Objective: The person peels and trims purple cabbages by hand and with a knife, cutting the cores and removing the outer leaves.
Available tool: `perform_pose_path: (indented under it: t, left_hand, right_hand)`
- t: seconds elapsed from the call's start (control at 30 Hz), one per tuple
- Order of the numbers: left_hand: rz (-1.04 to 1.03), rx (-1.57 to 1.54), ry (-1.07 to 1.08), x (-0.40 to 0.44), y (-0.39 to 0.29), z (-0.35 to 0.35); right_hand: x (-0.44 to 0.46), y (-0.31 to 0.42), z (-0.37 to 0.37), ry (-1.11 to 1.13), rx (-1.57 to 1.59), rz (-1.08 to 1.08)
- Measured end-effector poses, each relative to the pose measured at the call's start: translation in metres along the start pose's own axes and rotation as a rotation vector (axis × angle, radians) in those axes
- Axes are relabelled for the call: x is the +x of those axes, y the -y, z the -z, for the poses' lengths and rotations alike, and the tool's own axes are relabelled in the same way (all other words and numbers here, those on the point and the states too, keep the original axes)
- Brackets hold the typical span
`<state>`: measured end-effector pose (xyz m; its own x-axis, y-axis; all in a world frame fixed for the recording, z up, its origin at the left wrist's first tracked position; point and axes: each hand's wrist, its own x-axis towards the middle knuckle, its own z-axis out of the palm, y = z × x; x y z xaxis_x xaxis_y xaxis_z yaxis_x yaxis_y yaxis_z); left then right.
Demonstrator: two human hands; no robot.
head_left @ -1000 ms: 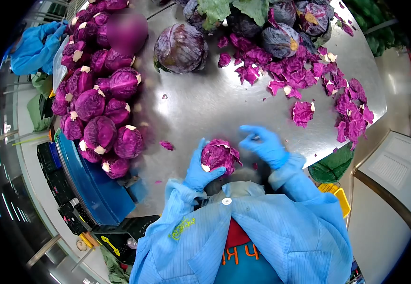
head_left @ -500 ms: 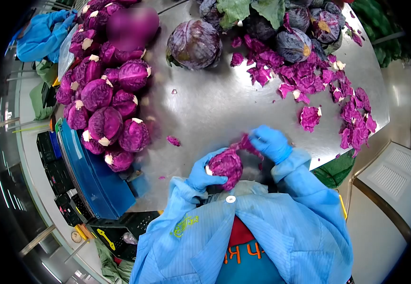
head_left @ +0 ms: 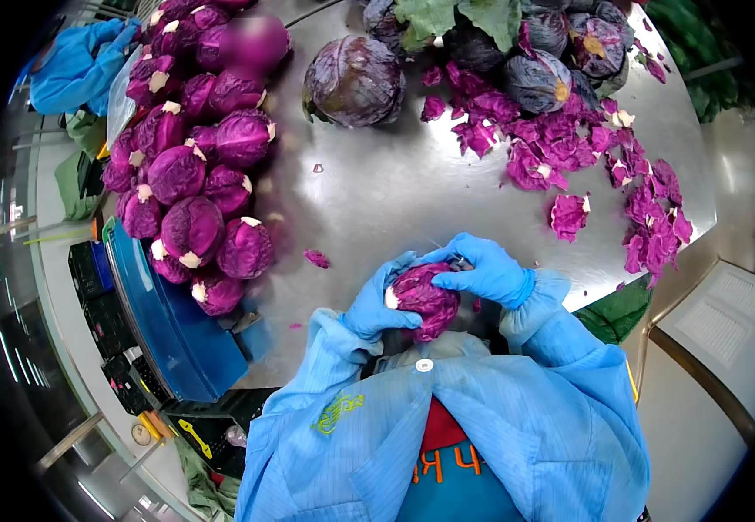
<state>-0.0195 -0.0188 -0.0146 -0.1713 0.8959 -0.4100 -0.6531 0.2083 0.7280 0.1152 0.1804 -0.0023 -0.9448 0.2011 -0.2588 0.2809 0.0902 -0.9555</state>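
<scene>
A peeled red cabbage (head_left: 429, 304) with a pale cut stem end is held close to my body, above the near edge of the metal table. My left hand (head_left: 380, 300), in a blue glove, wraps round its left side. From the upper right, my gloved right hand (head_left: 486, 268) presses its fingers and thumb on the top of the same cabbage. A small dark, shiny bit shows between those fingers, too small to make out. On the table to the left of my hands lies a loose purple leaf scrap (head_left: 316, 258).
Peeled red cabbages (head_left: 193, 230) are piled along the left side. Unpeeled dark cabbages (head_left: 355, 81) stand at the back. Torn purple leaves (head_left: 560, 143) spread over the right of the metal table (head_left: 377, 196). A blue bin (head_left: 173, 322) and black crates (head_left: 99, 300) stand at the left.
My right hand has come left from beside the cabbage onto its top. The strip of leaf that stretched from the cabbage to that hand no longer shows.
</scene>
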Motion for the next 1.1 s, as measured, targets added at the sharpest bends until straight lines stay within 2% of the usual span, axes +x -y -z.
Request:
perform_pose_path:
  t: [0.07,0.1,0.2,0.23,0.33,0.4,0.47,0.6,0.67,0.7,0.73,0.8,0.9,0.97,1.0,1.03,1.07,1.1]
  left_hand:
    - [0.067,-0.114,-0.116,-0.005,0.001,-0.002]
    - [0.140,-0.195,-0.135,-0.005,0.003,-0.002]
    - [0.202,-0.305,-0.096,-0.004,0.002,-0.007]
    - [0.258,-0.315,-0.019,-0.003,-0.001,-0.003]
    - [0.296,-0.234,0.145,-0.001,-0.017,0.004]
    - [0.210,-0.109,0.213,0.006,-0.020,0.010]
    - [0.163,-0.033,0.301,0.012,-0.028,0.011]
    - [0.222,0.165,0.364,0.018,-0.045,0.013]
    - [0.172,0.364,0.418,0.019,-0.052,0.013]
    - [0.163,0.510,0.515,0.020,-0.054,0.011]
    - [0.207,0.525,0.507,0.016,-0.047,0.011]
    - [0.220,0.597,0.446,0.010,-0.039,0.005]
    - [0.081,0.760,0.237,0.006,-0.022,0.002]
    - [0.001,0.821,0.176,0.009,-0.012,0.007]
    - [-0.042,0.856,0.146,0.012,-0.007,0.011]
    - [0.014,0.696,0.126,0.015,-0.002,0.013]
    - [0.013,0.665,0.114,0.017,0.001,0.014]
    - [0.013,0.635,0.102,0.020,-0.002,0.012]
  right_hand:
    - [0.000,0.003,0.007,-0.008,-0.104,-0.058]
    - [0.000,0.009,0.008,-0.012,-0.303,-0.008]
    - [-0.002,0.010,0.011,0.007,-0.493,0.129]
    - [-0.002,0.011,0.014,0.042,-0.522,0.153]
    - [-0.004,0.022,0.029,0.149,-0.599,0.220]
    - [-0.005,0.028,0.036,0.190,-0.639,0.239]
    - [-0.002,0.027,0.040,0.179,-0.558,0.280]
    - [0.004,0.029,0.049,0.244,-0.421,0.273]
    - [-0.001,0.026,0.059,0.104,-0.024,0.064]
    - [-0.002,0.024,0.062,0.031,0.173,-0.041]
    - [0.005,0.024,0.067,-0.267,0.085,0.063]
    - [0.017,0.035,0.088,-0.547,-0.151,-0.152]
    - [0.012,0.019,0.070,-0.509,0.091,-0.088]
    - [0.004,0.018,0.047,-0.145,0.023,-0.100]
    - [0.001,0.011,0.031,0.011,0.124,-0.024]
    - [0.000,0.026,0.022,0.136,0.063,0.035]
    - [-0.001,0.017,0.008,0.173,0.024,0.134]
    - [-0.005,-0.004,-0.006,0.171,0.014,0.116]
